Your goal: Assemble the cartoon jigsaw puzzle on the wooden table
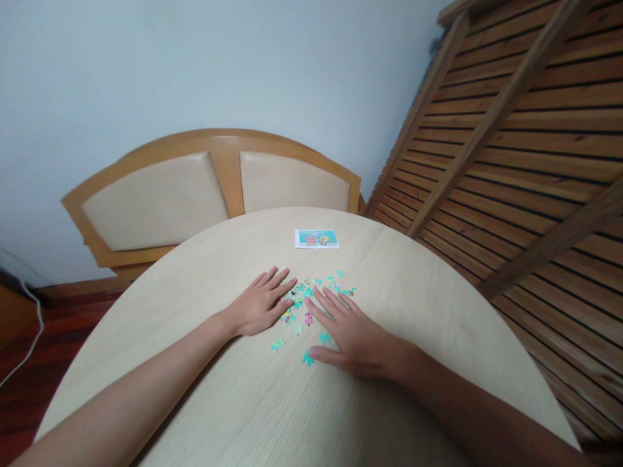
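Small jigsaw pieces, mostly teal with some yellow and pink, lie scattered on the round table [219, 402]. My left hand [260, 303] rests palm down at the left side of the pile, its fingers spread and its fingertips at the pieces [298, 302]. Palm down on the right, my right hand [348, 331] has its fingers spread over the pile's right part. Its thumb is at a teal piece [307, 358] near me. A pink piece [309, 318] lies between the hands. Beyond them is a small printed picture card [317, 239].
A wooden headboard with cream panels [296, 181] stands behind the table against the wall. Slatted wooden boards [487, 155] lean along the right side. A white cable [36, 324] hangs at the far left above a red-brown floor.
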Tool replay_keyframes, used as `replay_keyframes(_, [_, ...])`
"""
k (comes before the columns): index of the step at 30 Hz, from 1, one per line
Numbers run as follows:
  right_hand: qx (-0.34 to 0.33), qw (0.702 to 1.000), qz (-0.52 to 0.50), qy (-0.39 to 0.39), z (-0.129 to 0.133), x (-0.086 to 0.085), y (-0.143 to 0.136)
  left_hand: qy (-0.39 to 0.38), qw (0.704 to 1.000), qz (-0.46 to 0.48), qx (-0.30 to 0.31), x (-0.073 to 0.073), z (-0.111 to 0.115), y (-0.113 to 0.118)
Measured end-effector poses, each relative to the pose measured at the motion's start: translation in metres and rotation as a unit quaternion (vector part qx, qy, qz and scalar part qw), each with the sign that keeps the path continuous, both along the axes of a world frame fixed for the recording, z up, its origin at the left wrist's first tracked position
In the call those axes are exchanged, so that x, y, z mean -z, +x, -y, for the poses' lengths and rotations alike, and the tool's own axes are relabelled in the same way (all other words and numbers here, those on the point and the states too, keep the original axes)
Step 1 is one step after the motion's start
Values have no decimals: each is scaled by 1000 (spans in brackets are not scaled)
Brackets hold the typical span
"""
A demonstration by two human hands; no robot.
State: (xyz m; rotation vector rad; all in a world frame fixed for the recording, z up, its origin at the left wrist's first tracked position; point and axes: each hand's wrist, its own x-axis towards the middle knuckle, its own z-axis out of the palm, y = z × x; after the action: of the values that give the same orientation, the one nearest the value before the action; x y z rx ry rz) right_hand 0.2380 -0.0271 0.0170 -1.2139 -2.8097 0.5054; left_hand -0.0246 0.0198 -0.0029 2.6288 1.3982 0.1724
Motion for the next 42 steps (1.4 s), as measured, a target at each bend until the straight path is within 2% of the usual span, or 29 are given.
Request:
replay_keyframes(6, [88,996,28,16,-16,5,8,19,999,0,-35,4,-2,3])
replay_keyframes(9, [103,994,12,32,-23,7,9,18,998,3,-65,2,-2,6])
replay_keyframes(17, [-7,998,-35,47,-26,6,4,25,995,18,-93,4,-3,10])
replay_keyframes(22, [-22,996,-52,72,-20,4,5,37,992,29,-114,3,-1,12])
replay_keyframes(28, [-62,996,-44,44,-17,6,3,61,995,26,-79,-1,14,24])
replay_keyframes(32, [-28,998,-25,40,-18,7,6,73,993,49,-76,1,15,27])
replay_keyframes(36, [1,999,-29,46,-17,5,8,122,984,93,-91,4,8,21])
replay_keyframes(42, [-135,988,-67,30,-13,-2,7,125,986,97,-60,7,9,17])
